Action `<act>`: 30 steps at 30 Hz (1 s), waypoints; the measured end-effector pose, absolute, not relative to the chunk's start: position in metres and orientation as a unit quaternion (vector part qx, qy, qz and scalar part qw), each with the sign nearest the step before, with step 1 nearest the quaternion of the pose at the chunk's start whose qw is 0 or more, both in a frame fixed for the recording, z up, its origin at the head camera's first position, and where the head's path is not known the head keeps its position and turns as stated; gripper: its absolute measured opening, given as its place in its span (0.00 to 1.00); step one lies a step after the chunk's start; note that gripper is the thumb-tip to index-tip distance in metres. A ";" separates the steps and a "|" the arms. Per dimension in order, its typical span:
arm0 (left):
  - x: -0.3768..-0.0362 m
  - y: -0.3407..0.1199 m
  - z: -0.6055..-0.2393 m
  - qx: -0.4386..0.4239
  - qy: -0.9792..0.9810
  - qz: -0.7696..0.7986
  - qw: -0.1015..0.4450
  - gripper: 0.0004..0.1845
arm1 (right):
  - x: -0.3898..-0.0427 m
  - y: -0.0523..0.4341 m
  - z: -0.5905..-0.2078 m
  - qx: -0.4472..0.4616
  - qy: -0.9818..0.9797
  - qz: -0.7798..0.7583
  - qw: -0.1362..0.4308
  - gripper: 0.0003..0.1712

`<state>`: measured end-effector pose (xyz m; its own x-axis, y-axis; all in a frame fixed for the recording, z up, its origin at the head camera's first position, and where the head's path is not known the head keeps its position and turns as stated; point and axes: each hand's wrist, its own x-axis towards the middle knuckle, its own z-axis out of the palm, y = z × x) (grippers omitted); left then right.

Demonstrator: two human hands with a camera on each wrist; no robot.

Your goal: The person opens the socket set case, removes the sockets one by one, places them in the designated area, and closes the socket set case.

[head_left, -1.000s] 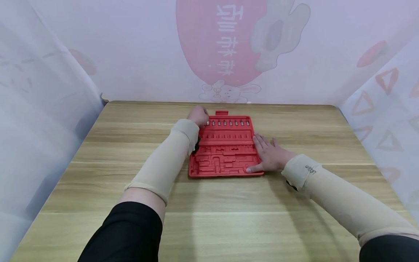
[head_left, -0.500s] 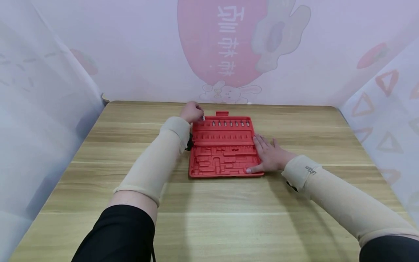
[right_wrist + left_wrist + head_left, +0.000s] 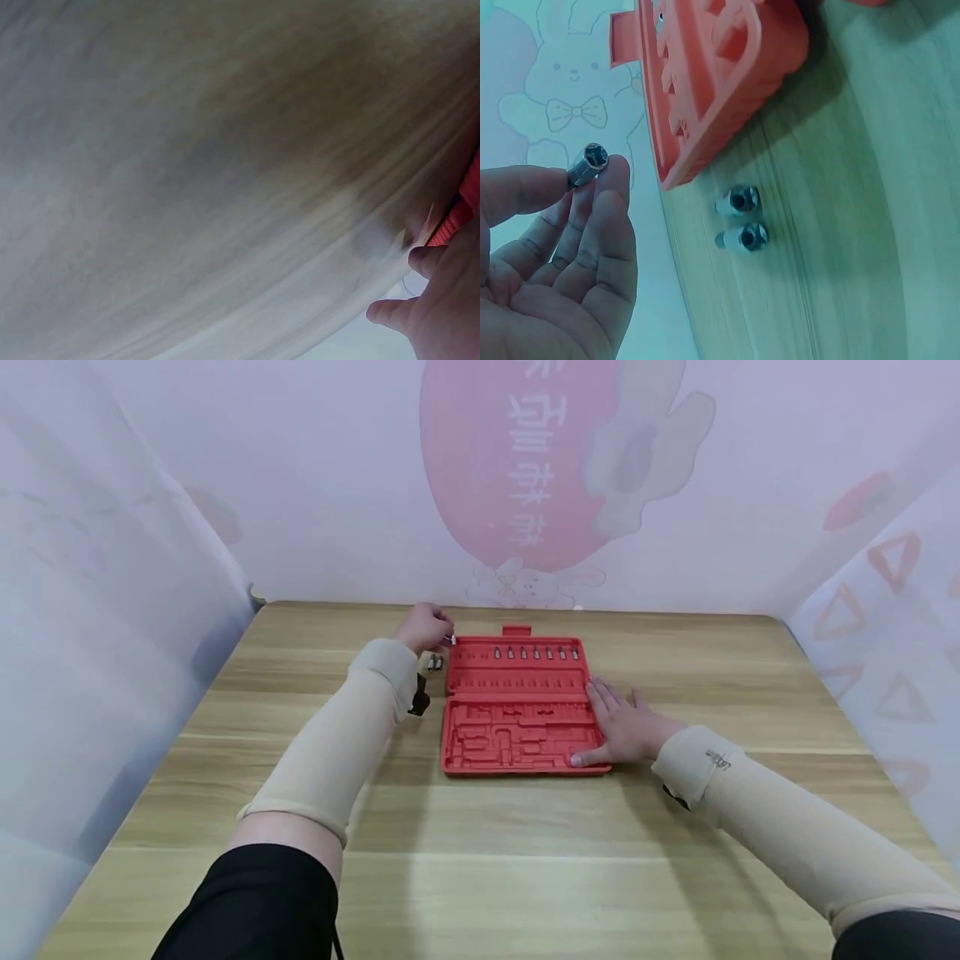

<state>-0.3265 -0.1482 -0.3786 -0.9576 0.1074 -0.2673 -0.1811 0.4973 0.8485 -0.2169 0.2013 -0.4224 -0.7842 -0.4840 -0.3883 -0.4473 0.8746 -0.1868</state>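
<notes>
My left hand (image 3: 426, 628) pinches a small metal socket (image 3: 591, 161) between thumb and fingertips, just left of the top left corner of a red tool case (image 3: 517, 699). In the left wrist view, the socket's hollow end faces the camera. Two more metal sockets (image 3: 742, 219) lie side by side on the table, under that hand and beside the case. The case lies open and flat, with a row of several small metal pieces (image 3: 536, 653) standing in its upper half. My right hand (image 3: 630, 727) rests with fingers extended on the case's right edge.
The case's lower half has moulded hollows (image 3: 510, 735), and a red latch tab (image 3: 517, 630) sticks out from its far edge. Beneath everything is a wooden table (image 3: 525, 860). A printed cloth (image 3: 360, 485) hangs behind the table's far edge and along both sides.
My left hand has drawn back leftward from the case's upper row, carrying the socket. The two sockets on the table have come out from behind it. My right hand stays on the case.
</notes>
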 end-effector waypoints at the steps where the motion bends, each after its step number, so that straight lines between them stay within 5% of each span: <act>1: -0.326 -0.150 -0.379 -0.024 0.852 0.502 0.144 0.18 | -0.217 0.201 -0.423 -0.247 0.943 -0.045 0.217 0.80; 30: -0.319 -0.198 -0.394 -0.045 0.886 0.433 0.158 0.18 | -0.219 0.201 -0.427 -0.244 0.945 -0.056 0.210 0.78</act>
